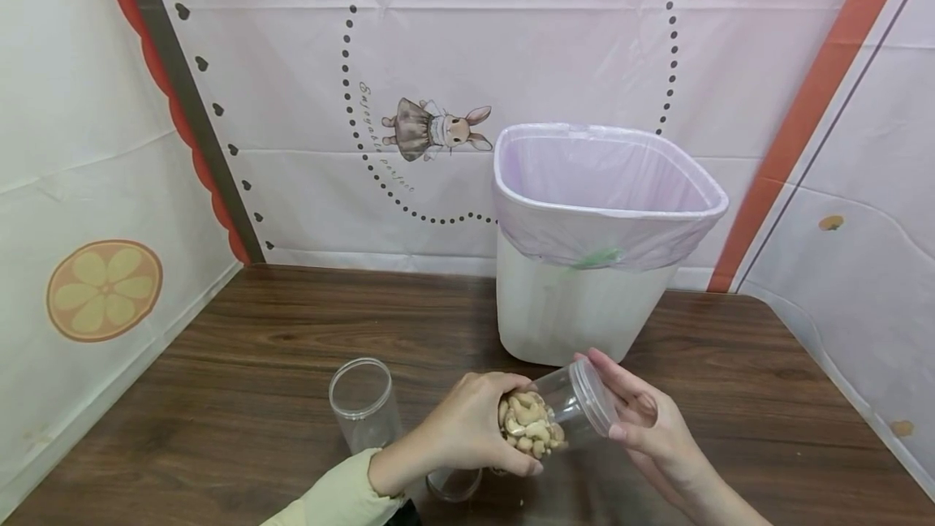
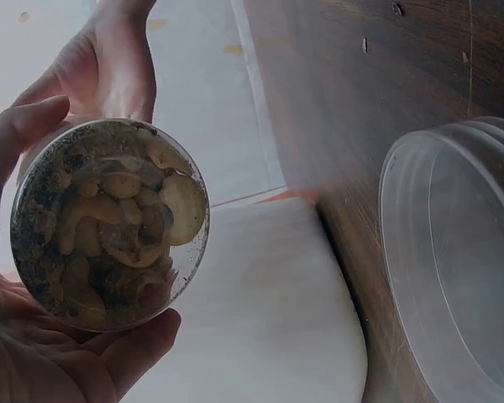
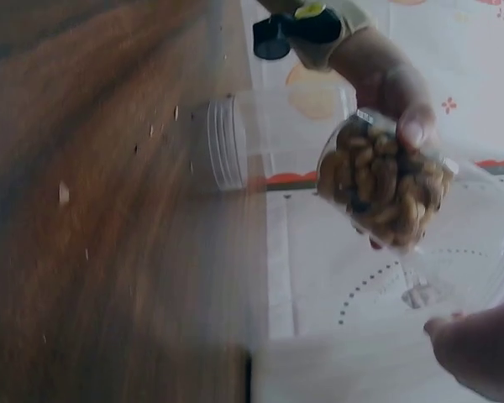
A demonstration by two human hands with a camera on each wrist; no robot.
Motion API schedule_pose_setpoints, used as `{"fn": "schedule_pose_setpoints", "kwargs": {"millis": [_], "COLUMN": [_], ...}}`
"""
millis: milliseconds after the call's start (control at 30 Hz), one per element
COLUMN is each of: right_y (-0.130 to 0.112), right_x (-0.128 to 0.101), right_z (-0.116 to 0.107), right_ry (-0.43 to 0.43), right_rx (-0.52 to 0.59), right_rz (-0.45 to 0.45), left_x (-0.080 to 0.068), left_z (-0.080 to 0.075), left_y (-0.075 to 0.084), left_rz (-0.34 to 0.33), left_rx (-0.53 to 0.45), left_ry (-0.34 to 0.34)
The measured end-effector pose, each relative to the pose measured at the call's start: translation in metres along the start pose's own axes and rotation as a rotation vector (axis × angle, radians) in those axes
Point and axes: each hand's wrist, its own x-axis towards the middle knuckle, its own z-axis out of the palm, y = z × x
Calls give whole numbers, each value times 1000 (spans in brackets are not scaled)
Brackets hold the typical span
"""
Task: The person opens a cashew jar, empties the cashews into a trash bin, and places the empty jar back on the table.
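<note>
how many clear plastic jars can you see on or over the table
2. A jar of cashews is held tilted above the table by the left hand, the right hand at its lid. An empty open jar stands left of it.

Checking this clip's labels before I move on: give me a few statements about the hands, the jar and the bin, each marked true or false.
1. The left hand grips a clear jar holding cashews. True.
2. The jar stands upright on the table. False: it is held tilted above the table.
3. The right hand touches the jar's lid. True.
4. The bin has no liner. False: a pale purple bag lines it.
5. The empty jar by the left hand is full of nuts. False: it is empty.
</note>
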Motion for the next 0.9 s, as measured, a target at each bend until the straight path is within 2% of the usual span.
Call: {"fn": "schedule_pose_setpoints", "kwargs": {"millis": [233, 367, 633, 900], "right_y": [4, 6, 3, 2], "right_x": [-9, -11, -7, -3], "right_z": [6, 12, 22, 25], "right_ry": [260, 360, 487, 520], "right_rx": [-11, -13, -115, -161], "right_rz": [118, 169, 264, 279], "left_x": [0, 0, 1, 1], "left_z": [0, 0, 2, 2], "left_y": [1, 2, 2, 3], "left_rz": [39, 54, 56, 63], "left_rx": [72, 115, 169, 170], "left_ry": [52, 73, 85, 97]}}
